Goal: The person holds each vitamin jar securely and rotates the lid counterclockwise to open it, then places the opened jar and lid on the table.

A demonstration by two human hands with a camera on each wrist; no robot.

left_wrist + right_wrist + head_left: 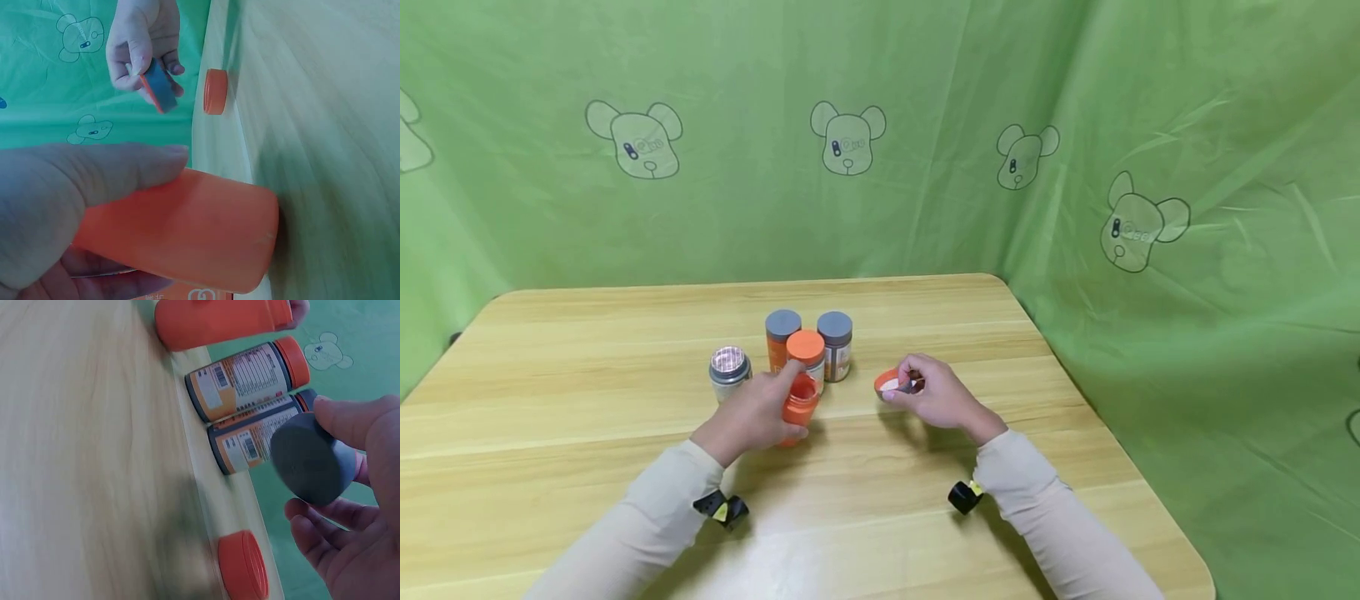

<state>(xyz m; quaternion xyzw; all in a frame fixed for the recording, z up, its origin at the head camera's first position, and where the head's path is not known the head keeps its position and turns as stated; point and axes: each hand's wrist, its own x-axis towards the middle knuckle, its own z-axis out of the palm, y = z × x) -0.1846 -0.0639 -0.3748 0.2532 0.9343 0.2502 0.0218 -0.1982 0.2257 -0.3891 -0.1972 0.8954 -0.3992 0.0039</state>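
Note:
My left hand [752,412] grips an orange bottle [187,225], its mouth uncovered in the head view. The wrist views show its base close to the table; contact there is unclear. My right hand [936,392] pinches a grey lid [309,459] by its edge, above the table. Its orange-rimmed inner side faces up, with something white inside. Below that hand, an orange lid [215,92] lies on the table. Just behind the orange bottle stands a jar with an orange lid [247,381]. To the left is a jar with a shiny foil top [728,367].
Two more grey-lidded containers stand behind: an orange one [781,333] and a dark, labelled one [837,346]. The wooden table [587,358] has rounded corners. Green cloth [730,225] with bear drawings hangs behind it and on the right.

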